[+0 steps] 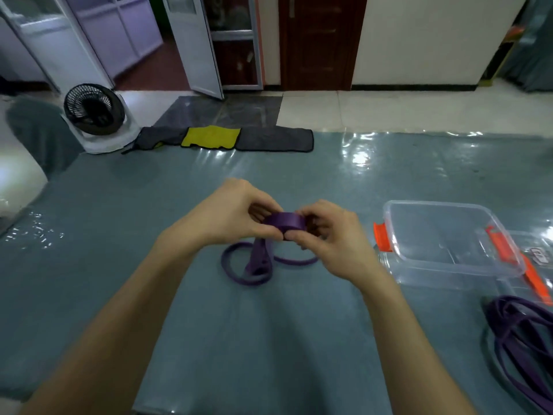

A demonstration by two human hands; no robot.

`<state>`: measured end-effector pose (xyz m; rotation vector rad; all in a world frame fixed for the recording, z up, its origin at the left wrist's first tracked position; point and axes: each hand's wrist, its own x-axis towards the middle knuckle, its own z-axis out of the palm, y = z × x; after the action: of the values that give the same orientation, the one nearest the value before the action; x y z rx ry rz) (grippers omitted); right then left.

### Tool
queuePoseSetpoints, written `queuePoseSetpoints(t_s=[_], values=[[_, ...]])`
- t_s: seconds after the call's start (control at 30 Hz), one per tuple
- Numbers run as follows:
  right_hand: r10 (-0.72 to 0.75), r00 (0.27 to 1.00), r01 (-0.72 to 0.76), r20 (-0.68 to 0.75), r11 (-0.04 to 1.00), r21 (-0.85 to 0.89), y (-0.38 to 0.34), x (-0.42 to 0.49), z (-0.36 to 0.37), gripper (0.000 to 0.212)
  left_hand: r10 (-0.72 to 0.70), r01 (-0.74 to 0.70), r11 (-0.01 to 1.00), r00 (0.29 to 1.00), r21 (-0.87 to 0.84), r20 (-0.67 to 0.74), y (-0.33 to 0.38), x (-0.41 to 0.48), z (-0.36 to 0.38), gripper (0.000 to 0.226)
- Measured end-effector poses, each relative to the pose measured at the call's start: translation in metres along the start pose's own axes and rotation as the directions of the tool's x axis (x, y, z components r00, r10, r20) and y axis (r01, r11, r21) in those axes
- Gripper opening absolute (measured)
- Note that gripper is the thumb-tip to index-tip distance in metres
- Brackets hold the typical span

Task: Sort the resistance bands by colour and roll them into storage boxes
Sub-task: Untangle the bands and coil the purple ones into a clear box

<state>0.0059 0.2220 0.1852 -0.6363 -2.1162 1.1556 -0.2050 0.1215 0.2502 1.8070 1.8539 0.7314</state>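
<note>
I hold a purple resistance band [285, 224] up off the table with both hands, just in front of me. My left hand [230, 217] has its fingers curled round the near-left side of the rolled part, thumb on top. My right hand [326, 235] pinches the roll from the other side, thumb pressed on its near edge and fingers bent behind it. The wound part forms a small tight coil between my fingertips. The rest of the same band hangs down from the coil and lies in loose loops on the table [119, 235], directly below my hands.

The table is covered in blue-grey cloth under a shiny clear sheet. To my right stands a clear plastic storage box [449, 263] with orange clips [382, 241] on its sides, open on top; nothing shows inside it. Just beyond its right side lies what looks like its lid [540, 256], partly cut off by the edge of view. Nearer me on the right, a heap of purple bands [520, 336] lies tangled on the table, apart from the box.

At the far edge of the table lies a grey and yellow cloth [221, 137], and left of it stands a small black fan [94, 109].
</note>
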Motion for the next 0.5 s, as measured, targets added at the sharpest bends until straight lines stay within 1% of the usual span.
queuePoseSetpoints(t_s=[0.07,0.13,0.17,0.23,0.3,0.33,0.37,0.4,0.43,0.47,0.5], values=[[0.015,0.997,0.001,-0.073,0.976,0.216,-0.017,0.012,-0.001,0.021,-0.018,-0.008,0.968,0.995,-0.249,-0.102,-0.007,-0.004,-0.018,0.037],[0.035,0.992,0.010,-0.118,0.933,0.358,-0.030,0.024,-0.002,0.024,-0.016,-0.086,0.884,0.977,-0.460,-0.213,-0.008,-0.006,-0.024,0.040],[0.035,0.991,0.022,-0.129,0.909,0.416,-0.035,0.030,-0.001,0.027,-0.011,-0.136,0.835,0.965,-0.533,-0.262,-0.007,-0.005,-0.024,0.042],[0.067,0.987,0.026,-0.148,0.835,0.550,-0.044,0.037,0.008,0.035,-0.006,-0.210,0.759,0.944,-0.616,-0.329,-0.004,0.001,-0.021,0.043],[0.122,0.979,0.015,-0.165,0.760,0.650,-0.047,0.037,0.020,0.035,0.002,-0.245,0.729,0.934,-0.639,-0.356,-0.003,0.009,-0.019,0.041],[0.148,0.977,-0.002,-0.155,0.731,0.683,-0.045,0.035,0.024,0.034,0.009,-0.242,0.738,0.937,-0.629,-0.350,-0.004,0.012,-0.020,0.041],[0.167,0.978,-0.035,-0.122,0.714,0.700,-0.042,0.033,0.025,0.033,0.020,-0.227,0.768,0.943,-0.599,-0.332,-0.007,0.014,-0.023,0.039],[0.172,0.983,-0.078,-0.069,0.724,0.686,-0.039,0.032,0.024,0.033,0.038,-0.205,0.812,0.953,-0.546,-0.301,-0.011,0.015,-0.027,0.038],[0.166,0.986,-0.123,-0.012,0.776,0.618,-0.037,0.032,0.019,0.034,0.060,-0.182,0.862,0.964,-0.474,-0.260,-0.015,0.015,-0.031,0.037],[0.156,0.987,-0.153,0.035,0.861,0.485,-0.035,0.034,0.012,0.036,0.078,-0.158,0.909,0.974,-0.386,-0.215,-0.019,0.016,-0.036,0.036],[0.150,0.987,-0.161,0.062,0.941,0.298,-0.035,0.035,0.006,0.038,0.091,-0.138,0.948,0.981,-0.288,-0.170,-0.021,0.018,-0.039,0.035]])
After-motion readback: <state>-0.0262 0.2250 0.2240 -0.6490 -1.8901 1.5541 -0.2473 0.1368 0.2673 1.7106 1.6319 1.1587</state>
